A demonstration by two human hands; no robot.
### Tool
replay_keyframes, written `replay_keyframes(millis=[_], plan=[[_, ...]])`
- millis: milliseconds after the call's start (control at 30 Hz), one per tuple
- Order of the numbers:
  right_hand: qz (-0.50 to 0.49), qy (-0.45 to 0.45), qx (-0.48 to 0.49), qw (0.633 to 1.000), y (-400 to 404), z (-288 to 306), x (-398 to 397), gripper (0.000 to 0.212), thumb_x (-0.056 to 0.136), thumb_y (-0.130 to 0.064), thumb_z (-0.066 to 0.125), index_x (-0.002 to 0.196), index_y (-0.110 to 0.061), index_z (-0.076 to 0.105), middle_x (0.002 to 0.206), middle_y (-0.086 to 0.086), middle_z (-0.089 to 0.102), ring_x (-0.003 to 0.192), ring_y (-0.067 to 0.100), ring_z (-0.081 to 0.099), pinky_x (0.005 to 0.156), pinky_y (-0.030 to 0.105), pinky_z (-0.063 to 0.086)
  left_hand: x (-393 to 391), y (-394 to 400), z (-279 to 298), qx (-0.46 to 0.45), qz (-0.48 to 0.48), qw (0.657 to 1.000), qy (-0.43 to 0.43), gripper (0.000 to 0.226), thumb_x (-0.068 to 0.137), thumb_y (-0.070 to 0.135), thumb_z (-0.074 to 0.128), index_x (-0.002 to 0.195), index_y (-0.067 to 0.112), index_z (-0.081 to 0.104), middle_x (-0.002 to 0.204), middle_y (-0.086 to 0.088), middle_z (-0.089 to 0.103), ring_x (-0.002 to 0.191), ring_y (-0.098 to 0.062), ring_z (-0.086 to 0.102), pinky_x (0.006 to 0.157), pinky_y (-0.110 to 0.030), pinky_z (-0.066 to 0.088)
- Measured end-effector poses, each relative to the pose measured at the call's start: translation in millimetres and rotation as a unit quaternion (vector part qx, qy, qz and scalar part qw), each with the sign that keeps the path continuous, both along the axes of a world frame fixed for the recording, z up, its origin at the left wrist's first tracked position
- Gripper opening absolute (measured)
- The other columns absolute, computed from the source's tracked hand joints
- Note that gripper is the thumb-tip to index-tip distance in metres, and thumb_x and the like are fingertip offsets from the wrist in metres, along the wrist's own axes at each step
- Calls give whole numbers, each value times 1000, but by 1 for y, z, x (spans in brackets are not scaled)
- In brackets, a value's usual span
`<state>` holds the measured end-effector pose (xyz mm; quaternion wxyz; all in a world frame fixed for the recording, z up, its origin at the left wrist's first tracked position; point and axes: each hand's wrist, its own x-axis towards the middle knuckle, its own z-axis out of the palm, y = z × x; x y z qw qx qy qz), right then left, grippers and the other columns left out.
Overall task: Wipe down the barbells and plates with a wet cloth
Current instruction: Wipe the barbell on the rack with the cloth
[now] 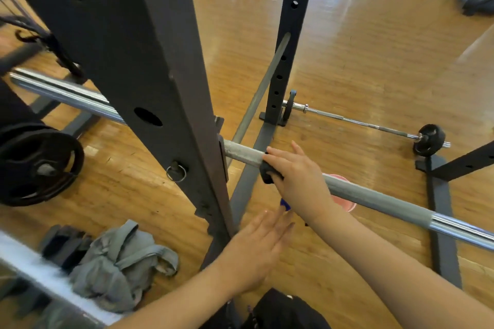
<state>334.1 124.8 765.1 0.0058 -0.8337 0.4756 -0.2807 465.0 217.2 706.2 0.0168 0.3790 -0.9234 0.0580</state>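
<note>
A long steel barbell point(374, 196) rests across the squat rack, running from upper left to lower right. My right hand point(296, 176) holds a small dark cloth point(268, 171) wrapped against the bar, just right of the rack upright point(160, 88). Below it, my left hand point(256, 246) hovers with straight fingers and holds nothing. Black weight plates point(37, 165) hang at the left. A second, smaller barbell point(361, 121) with small plates lies on the floor behind.
A grey bag or garment point(120, 264) lies crumpled on the wooden floor at lower left. A pink container point(344, 203) shows partly behind the bar. The rack's base rails point(441, 222) cross the floor on the right. Other gym machines stand far back.
</note>
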Motion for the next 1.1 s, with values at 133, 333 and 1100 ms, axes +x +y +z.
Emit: replay_keyframes(millis=[133, 333, 1100], plan=[[9, 1, 7, 1000, 1, 5, -19, 37, 55, 9, 84, 87, -5, 73, 92, 12, 73, 78, 29, 71, 91, 46, 32, -32, 16, 15, 28, 63, 998, 14, 70, 74, 29, 61, 137, 3, 41, 141, -13, 48, 132, -28, 42, 108, -41, 30], [-32, -22, -11, 999, 17, -4, -14, 31, 58, 14, 80, 84, -1, 71, 82, 12, 70, 71, 27, 68, 98, 54, 32, -3, 14, 40, 27, 330, 943, -3, 92, 86, 30, 58, 143, -4, -5, 153, -19, -9, 145, -36, 3, 114, -40, 3], [4, 24, 98, 995, -10, 8, 40, 26, 86, 0, 63, 111, -7, 68, 118, 12, 65, 108, 27, 62, 111, 42, 26, 26, -31, 45, -154, 408, 897, 69, 98, 64, 22, 74, 142, -3, 21, 145, -34, 1, 133, -47, 13, 108, -53, 17]])
